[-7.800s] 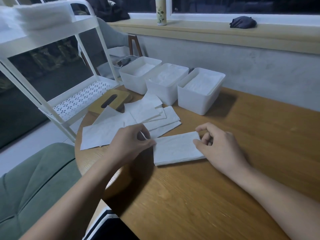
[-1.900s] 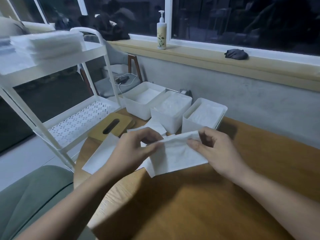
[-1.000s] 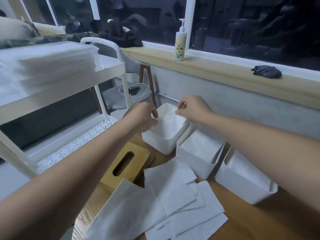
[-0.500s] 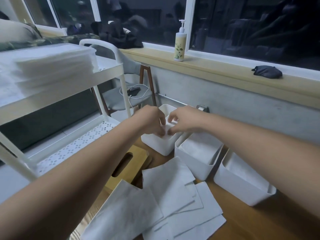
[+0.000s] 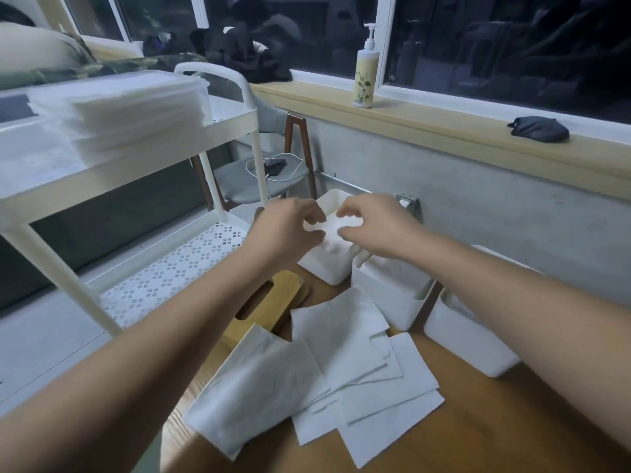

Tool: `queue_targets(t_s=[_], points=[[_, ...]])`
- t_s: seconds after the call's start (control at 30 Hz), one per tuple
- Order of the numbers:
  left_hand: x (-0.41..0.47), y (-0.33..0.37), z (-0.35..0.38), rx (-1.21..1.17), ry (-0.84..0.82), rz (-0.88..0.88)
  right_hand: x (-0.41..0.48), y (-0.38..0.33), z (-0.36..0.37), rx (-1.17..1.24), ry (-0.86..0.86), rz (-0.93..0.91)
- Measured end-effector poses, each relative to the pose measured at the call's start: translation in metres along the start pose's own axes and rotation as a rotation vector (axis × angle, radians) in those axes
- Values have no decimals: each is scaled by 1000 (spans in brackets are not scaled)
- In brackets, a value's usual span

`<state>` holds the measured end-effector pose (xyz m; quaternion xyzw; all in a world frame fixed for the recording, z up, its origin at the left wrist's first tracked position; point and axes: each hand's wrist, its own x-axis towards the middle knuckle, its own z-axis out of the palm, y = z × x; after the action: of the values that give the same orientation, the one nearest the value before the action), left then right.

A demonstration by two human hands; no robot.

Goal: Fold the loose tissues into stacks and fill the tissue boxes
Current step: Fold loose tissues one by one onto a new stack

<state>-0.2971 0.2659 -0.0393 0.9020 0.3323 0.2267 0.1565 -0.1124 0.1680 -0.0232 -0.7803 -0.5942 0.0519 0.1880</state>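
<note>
Tissue (image 5: 336,230) seemingly between both grips (image 5: 293,230) (image 5: 372,227)

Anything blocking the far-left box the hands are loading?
Nothing visible. The far-left box is open-topped. The left hand and right hand are directly over it, with white tissue between them. The wooden lid lies on the table beside the loose tissues, clear of the opening.

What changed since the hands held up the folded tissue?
Both hands carried the folded tissue from above the table into the far left box. The left hand and right hand now sit over it; whether they still pinch it is unclear. The loose tissues, the other two boxes and the wooden lid stayed put.
</note>
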Motion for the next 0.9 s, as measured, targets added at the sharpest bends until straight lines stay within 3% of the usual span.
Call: queue_targets(t_s=[0.17,0.3,0.57,0.9], points=[[-77,-7,-28,-165,48,-73,-68,-22,4,114,134,-167],[-134,-17,-34,-142,32,-140,-110,-35,30,114,162,-209],[-209,-34,-27,-86,-25,-246,-151,-57,84,119,-74,-200],[-225,-38,-10,72,-139,-319,-133,-73,99,-107,-264,-230]])
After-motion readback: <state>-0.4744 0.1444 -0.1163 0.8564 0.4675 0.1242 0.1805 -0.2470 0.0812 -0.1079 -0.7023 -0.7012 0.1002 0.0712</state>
